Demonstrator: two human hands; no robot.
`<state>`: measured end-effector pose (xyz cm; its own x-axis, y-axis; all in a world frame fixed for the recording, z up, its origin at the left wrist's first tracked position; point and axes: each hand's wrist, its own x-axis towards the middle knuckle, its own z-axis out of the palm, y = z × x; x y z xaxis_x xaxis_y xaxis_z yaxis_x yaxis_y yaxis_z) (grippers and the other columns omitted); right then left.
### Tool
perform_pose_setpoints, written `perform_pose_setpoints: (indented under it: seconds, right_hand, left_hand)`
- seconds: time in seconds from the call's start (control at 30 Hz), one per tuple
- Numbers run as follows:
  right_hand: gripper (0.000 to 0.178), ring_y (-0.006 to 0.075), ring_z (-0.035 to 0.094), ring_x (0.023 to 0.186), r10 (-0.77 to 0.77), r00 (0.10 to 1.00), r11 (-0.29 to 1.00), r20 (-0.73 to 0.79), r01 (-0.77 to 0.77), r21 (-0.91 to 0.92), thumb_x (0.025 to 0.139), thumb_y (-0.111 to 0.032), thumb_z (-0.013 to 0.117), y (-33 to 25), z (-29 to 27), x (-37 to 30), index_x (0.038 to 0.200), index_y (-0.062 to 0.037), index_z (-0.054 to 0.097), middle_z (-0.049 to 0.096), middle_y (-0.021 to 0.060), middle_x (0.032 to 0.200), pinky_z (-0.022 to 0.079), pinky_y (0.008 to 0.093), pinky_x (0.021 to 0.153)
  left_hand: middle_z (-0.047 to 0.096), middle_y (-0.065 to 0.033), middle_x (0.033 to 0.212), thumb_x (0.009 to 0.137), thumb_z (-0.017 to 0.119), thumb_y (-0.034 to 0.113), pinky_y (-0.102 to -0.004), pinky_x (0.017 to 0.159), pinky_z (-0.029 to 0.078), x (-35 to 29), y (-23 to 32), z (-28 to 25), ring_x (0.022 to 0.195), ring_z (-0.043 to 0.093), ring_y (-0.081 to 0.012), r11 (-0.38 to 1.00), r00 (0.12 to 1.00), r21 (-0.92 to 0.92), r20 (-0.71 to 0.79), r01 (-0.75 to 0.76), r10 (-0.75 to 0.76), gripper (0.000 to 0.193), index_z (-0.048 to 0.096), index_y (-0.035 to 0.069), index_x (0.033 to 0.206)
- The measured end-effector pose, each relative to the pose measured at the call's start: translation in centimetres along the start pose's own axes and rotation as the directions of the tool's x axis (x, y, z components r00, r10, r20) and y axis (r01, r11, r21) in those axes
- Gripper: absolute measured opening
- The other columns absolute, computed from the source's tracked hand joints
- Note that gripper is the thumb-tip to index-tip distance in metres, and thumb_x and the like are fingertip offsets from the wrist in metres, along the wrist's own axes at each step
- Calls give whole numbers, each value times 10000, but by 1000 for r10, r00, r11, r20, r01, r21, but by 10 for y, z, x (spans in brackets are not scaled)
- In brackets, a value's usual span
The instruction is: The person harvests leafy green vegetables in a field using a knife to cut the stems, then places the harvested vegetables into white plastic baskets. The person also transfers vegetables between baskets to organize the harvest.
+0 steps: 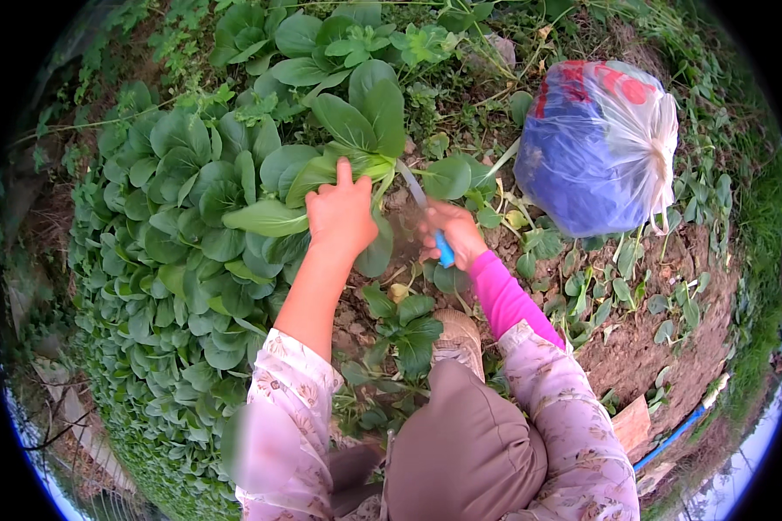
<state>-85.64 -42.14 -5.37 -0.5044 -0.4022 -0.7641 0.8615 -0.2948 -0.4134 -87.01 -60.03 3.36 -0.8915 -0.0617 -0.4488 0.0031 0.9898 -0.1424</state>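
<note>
My left hand (342, 214) is closed around the lower leaves of a bok choy plant (367, 122) at the right edge of the dense green bed. Its index finger points away from me along the stalks. In my right hand (457, 233) is a knife (414, 185) with a pale blade and a blue handle. The blade points up and left, its tip beside the pale base of that plant. Leaves hide where the stalks meet the soil, so I cannot tell whether the blade touches them.
Bok choy (191, 217) grows thickly on the left. A tied plastic bag (595, 143), blue inside, rests on the soil at upper right. Cut leaves and small weeds litter the brown soil (617, 347). My shoe (457, 339) stands close by; a blue pipe (673, 438) lies lower right.
</note>
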Motion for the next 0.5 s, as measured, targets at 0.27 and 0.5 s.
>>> perform_pose_setpoints:
  seconds: [0.27, 0.5]
  right_hand:
    - [143, 140, 447, 446, -30, 999, 948, -26, 20, -318, 887, -161, 492, -25, 12, 12, 983, -62, 454, 499, 55, 707, 353, 269, 345]
    - [286, 269, 607, 808, -416, 896, 451, 152, 349, -822, 867, -122, 496, 4, 3, 66, 1128, -8, 527, 620, 148, 917, 482, 351, 677]
  left_hand:
    - [401, -96, 1292, 608, 632, 83, -436, 741, 454, -3, -14, 21, 885, 596, -281, 972, 996, -230, -62, 43, -59, 481, 571, 154, 1080]
    - [427, -74, 1263, 606, 621, 63, -438, 734, 455, -9, -11, 38, 887, 593, -293, 958, 991, -283, -105, 55, -88, 480, 571, 142, 1076]
